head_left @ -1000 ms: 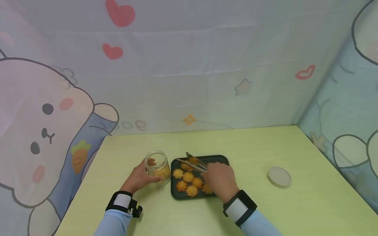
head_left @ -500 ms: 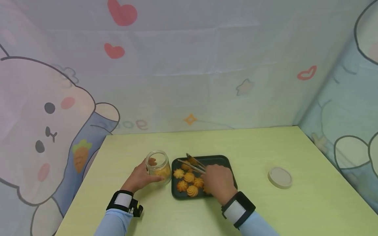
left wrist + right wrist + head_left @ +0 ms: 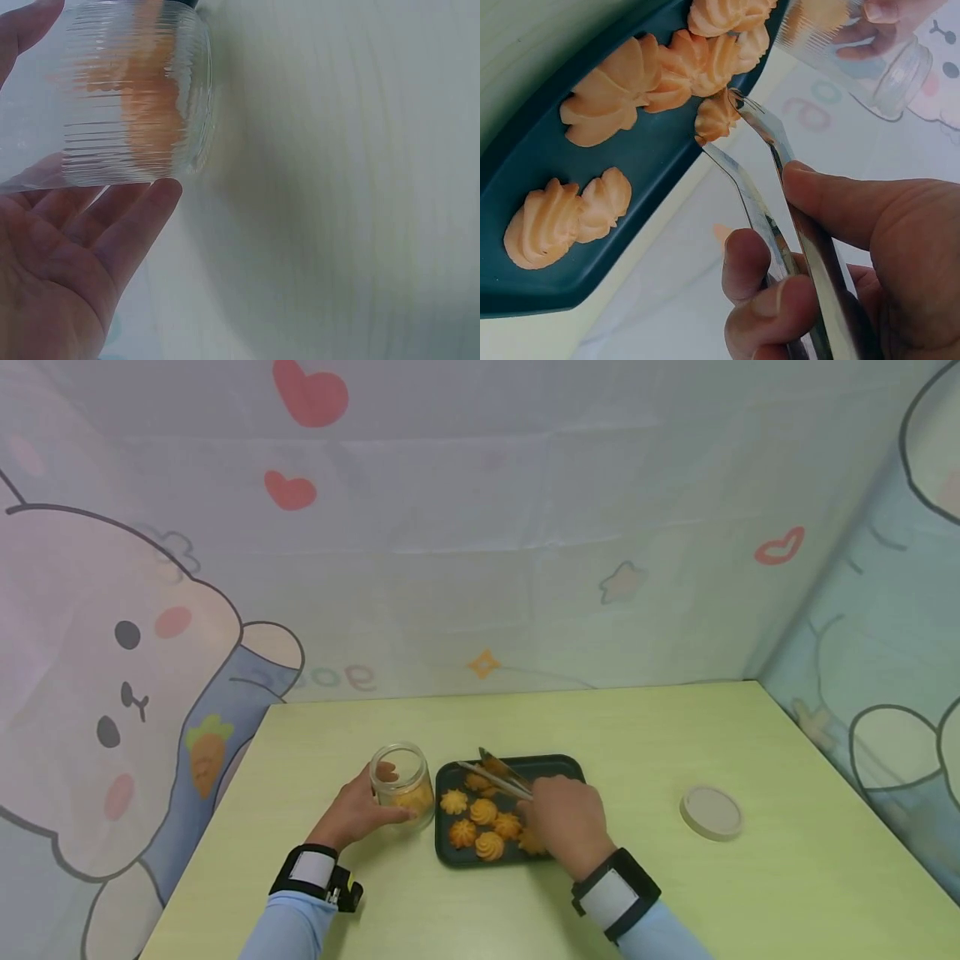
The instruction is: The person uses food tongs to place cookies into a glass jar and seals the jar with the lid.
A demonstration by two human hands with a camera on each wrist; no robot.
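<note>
**Fingers clamp tongs on a cookie; jar is steadied**

Fingers (image 3: 761,292) of the right hand (image 3: 566,822) are curled round metal tongs (image 3: 769,172), whose tips pinch one small piped cookie (image 3: 716,116) over the dark tray (image 3: 558,766), at the hand's 11 o'clock. A glass jar (image 3: 401,781) is cupped by the left hand (image 3: 352,814) at the tray's 9 o'clock, apparently to keep it steady; cookies are seen inside. A round lid (image 3: 710,811) lies at 3 o'clock on the worktop (image 3: 675,727). Only faint mirrored letters are seen on the backdrop (image 3: 480,527), not readable.
</note>
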